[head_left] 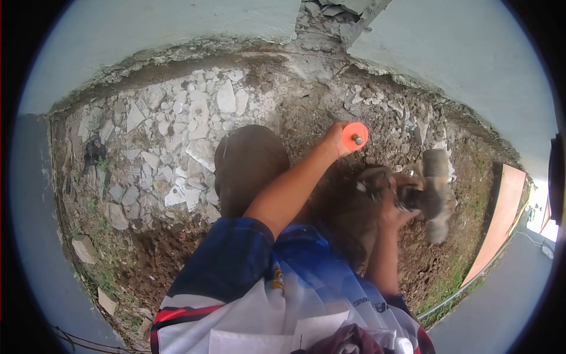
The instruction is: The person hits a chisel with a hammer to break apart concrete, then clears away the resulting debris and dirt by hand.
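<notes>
Left hand [335, 140]: closed around a chisel [358, 140], just under its orange guard disc [354, 133]; only the chisel's top end shows.
Right hand [392, 206]: gripping a hammer [436, 192] (blurred), to the right of the chisel and slightly nearer.
Chisel position: centre of the scene, over bare soil [312, 112].
Rubble [188, 124]: broken pale slabs, left of both hands.
Knee [247, 162]: just left of the left forearm.
Wall [147, 23]: far edge.

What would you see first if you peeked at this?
The bright orange disc jumps out near the middle, gripped by the left hand above the rubble. Just right of it, the right hand holds a blurred hammer. Broken white slabs litter the dirt on the left, below the pale wall.
</notes>
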Available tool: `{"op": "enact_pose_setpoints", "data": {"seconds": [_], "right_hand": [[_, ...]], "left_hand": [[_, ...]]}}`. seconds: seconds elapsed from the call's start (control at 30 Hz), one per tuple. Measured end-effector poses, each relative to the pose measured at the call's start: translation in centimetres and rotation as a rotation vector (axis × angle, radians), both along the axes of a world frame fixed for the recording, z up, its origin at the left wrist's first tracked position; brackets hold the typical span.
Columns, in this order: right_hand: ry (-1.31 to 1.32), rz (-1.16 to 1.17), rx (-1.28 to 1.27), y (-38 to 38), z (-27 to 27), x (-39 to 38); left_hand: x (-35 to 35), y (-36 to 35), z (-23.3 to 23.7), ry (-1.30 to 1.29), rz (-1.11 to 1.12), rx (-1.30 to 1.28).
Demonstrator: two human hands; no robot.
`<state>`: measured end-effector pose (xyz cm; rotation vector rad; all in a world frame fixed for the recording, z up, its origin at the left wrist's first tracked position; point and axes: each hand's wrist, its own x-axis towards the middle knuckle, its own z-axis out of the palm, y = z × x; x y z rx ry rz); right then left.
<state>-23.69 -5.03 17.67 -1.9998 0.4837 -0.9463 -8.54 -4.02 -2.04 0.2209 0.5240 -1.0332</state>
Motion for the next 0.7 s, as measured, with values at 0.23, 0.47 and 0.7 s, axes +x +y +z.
{"op": "enact_pose_setpoints", "data": {"seconds": [0.23, 0.47, 0.7], "right_hand": [[0.528, 0.126, 0.658, -1.5, -6.8, 0.3], [-0.211, 0.047, 0.220, -1.5, -1.0, 0.9], [0.558, -0.011, 0.665, -3.8, -3.4, 1.2]], "left_hand": [[0.6, -1.4, -1.9, -0.008, 0.029, -0.053], [0.9, -1.9, -0.2, 0.060, 0.086, 0.120], [2.3, -5.0, -1.4, 0.003, 0.087, 0.060]]}}
